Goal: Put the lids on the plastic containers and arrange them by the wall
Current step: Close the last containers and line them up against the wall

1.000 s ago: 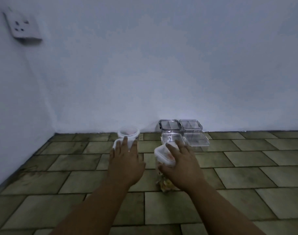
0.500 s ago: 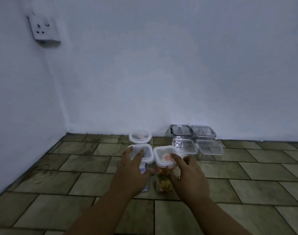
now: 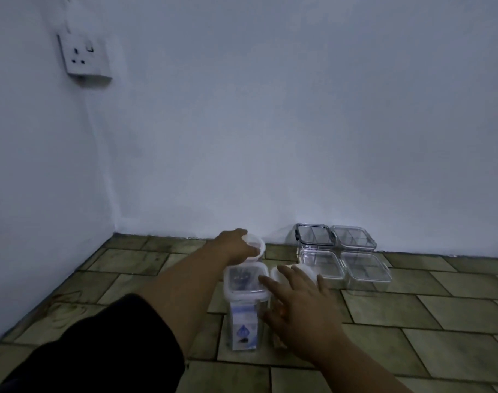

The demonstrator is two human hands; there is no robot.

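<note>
Pretty far along I'd say. 4 clear square containers [image 3: 342, 255] sit lidded in a block against the wall [image 3: 270, 123]. Left hand [image 3: 233, 246] curls around the round tub [image 3: 255, 246] close to the wall. Right hand [image 3: 301, 307] lies spread, fingers open, over a tall lidded container [image 3: 299, 272], just beside another lidded tall one [image 3: 245, 296]. Those 2 probably need pushing back.
</note>
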